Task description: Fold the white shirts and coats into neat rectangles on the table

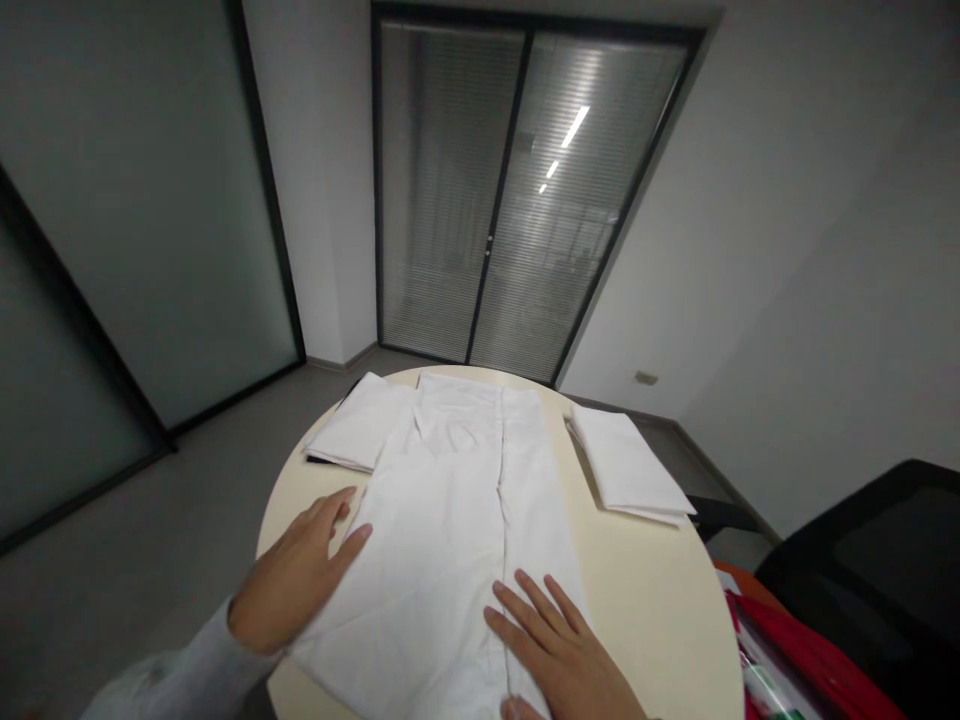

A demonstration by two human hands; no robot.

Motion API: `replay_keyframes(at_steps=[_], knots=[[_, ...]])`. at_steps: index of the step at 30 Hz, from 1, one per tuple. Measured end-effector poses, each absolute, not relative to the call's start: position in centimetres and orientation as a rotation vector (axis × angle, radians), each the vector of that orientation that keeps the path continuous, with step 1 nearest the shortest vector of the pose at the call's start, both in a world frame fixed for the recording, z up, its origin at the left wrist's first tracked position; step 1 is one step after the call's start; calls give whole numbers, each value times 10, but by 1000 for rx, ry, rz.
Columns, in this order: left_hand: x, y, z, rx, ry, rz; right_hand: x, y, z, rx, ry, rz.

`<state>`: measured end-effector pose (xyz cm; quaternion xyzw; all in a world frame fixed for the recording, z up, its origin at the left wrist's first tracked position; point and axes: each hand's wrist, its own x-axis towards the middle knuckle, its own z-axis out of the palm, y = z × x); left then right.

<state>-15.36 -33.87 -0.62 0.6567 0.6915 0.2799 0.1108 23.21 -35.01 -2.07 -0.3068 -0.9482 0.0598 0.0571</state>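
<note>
A white shirt (457, 500) lies flat and partly folded down the middle of a round cream table (660, 590). My left hand (296, 575) rests palm down, fingers spread, on the shirt's left edge. My right hand (559, 650) lies flat with fingers apart on the shirt's lower right part, beside the centre seam. Neither hand holds anything. A folded white cloth (358, 422) sits at the table's far left and a second folded white cloth (628, 465) at the far right.
A black chair (870, 590) stands to the right, with red and green items (787, 670) at the table's right edge. Grey floor, glass partitions and a door with blinds (517, 200) lie beyond the table.
</note>
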Motion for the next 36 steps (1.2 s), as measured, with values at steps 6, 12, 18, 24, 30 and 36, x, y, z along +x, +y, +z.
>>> replay_keyframes(at_steps=[6,12,18,24,30,36], knots=[[-155,-365,-41,1730,2118,902,228,-356,-6,-1058,-2831,402],[-164,-370,-39,1712,1951,817,224,-369,3,-1190,-2719,506],[-137,-379,-16,1715,1863,1084,222,-371,1,-1202,-2656,516],[-85,-375,11,1854,1618,1264,220,-371,3,-1209,-2644,500],[-41,-371,2,2325,1193,1139,219,-372,3,-1215,-2631,510],[-22,-376,-3,2574,1069,807,222,-368,-9,-1229,-2420,533]])
